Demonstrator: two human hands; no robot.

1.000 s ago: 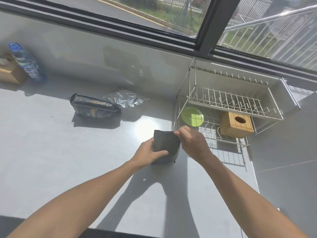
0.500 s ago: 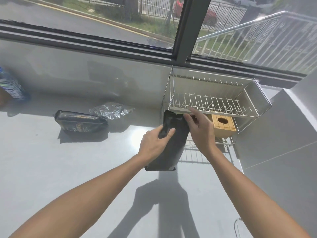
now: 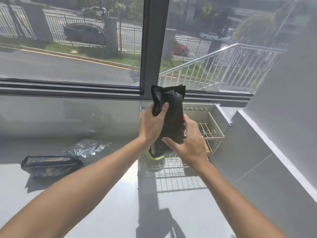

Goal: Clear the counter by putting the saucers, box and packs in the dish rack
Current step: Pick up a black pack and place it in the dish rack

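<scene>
Both hands grip one black pack [image 3: 171, 117] upright above the table [image 3: 106, 203]: the right hand [image 3: 187, 145] closed on its lower end, the left hand [image 3: 151, 127] closed on its left edge. The pack sits over the wire dish rack [image 3: 214, 127], where a green saucer [image 3: 155, 158], mostly hidden, appears to lie. Farther left, a dark pack [image 3: 51, 165] and a silver pack [image 3: 85, 147] lie on the table.

Black pack [image 3: 171, 117] upright above dish rack [image 3: 216, 121], held.

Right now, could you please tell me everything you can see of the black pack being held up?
The black pack is a matte, crinkled pouch, apparently plastic or foil, with a flat sealed top edge. It stands roughly upright in the air in front of the dish rack. The left hand pinches its upper left side; the right hand supports its lower right. No label shows.
</scene>
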